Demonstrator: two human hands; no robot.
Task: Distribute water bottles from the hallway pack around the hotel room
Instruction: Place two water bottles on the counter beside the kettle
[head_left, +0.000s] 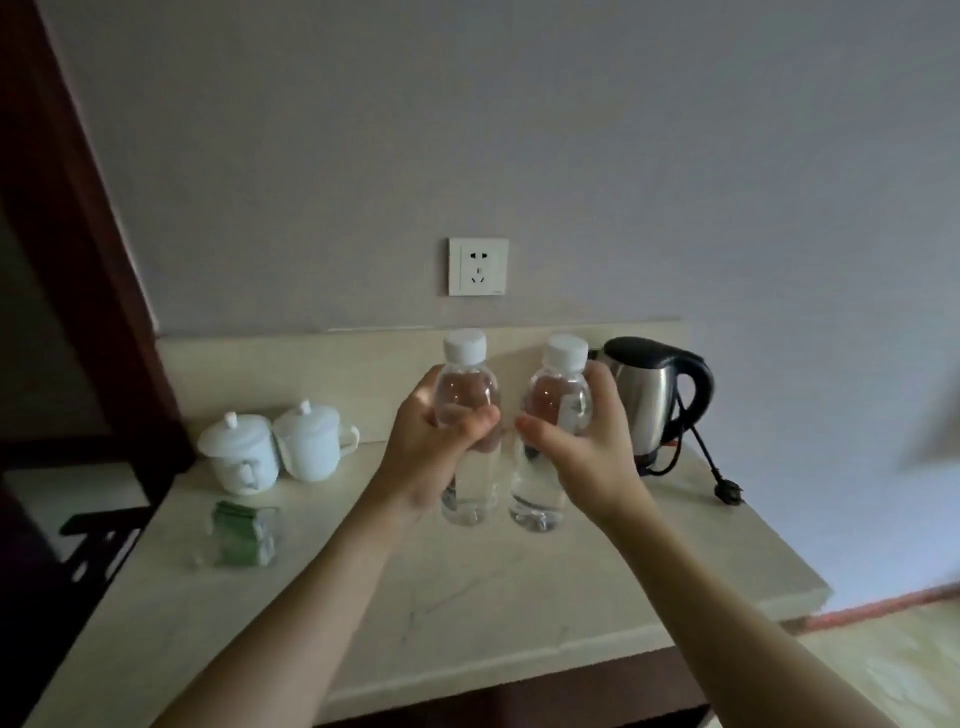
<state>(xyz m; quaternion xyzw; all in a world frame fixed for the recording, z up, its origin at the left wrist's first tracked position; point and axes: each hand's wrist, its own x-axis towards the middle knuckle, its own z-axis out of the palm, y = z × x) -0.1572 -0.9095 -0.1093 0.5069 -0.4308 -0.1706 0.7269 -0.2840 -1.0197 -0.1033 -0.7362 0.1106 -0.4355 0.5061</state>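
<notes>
We've got a water bottle in each hand over the pale stone counter (467, 597). Our left hand (431, 457) has its grip wrapped around the middle of the left bottle (470, 483), thumb curled across the front. Our right hand (587, 457) does the same with the right bottle (543, 493), fingers behind it and thumb in front. Both bottles are upright with white caps, side by side and nearly touching. Their bases are right down at the counter, though we can't tell if they're actually resting on it.

Taking the bottles as our landmark: just right of them is a steel kettle (654, 400) with a black handle, its cord and plug (727, 491) trailing on the counter. Left of them are two white lidded cups (275, 449) touching each other, and nearer us a pile of green packets (241, 532). On the wall right above the bottles is a white socket (478, 266).
</notes>
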